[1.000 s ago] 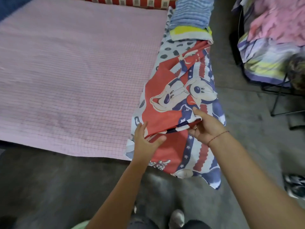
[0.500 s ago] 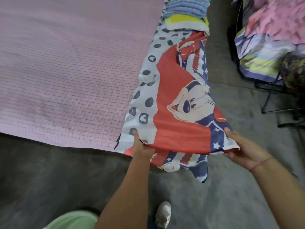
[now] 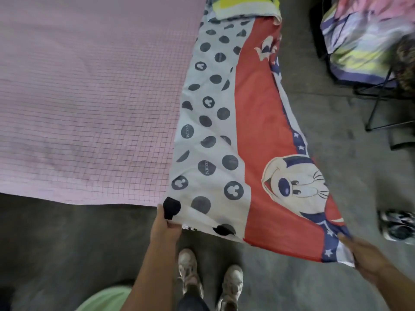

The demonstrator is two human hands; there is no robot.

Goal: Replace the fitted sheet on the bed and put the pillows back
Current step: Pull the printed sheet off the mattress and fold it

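A cartoon-print sheet (image 3: 253, 122), red with a mouse face and a white band of dark dots, is stretched out from the right side of the bed toward me. My left hand (image 3: 165, 227) grips its near left corner at the dotted edge. My right hand (image 3: 368, 254) pinches the near right corner with the blue starred border. The bed (image 3: 89, 97) lies under a pink grid-pattern cover. A yellow and white folded cloth (image 3: 244, 5) lies on the sheet's far end.
A grey concrete floor (image 3: 67, 243) lies around the bed. A folding chair (image 3: 381, 95) piled with striped and pink bedding (image 3: 368, 37) stands at the right. A shoe (image 3: 397, 225) lies on the floor at the right edge. My own feet (image 3: 208, 279) stand below the sheet.
Both hands pulled the folded sheet open and apart. The left moved to the dotted left corner, the right out to the starred right corner, and the sheet now spreads wider.
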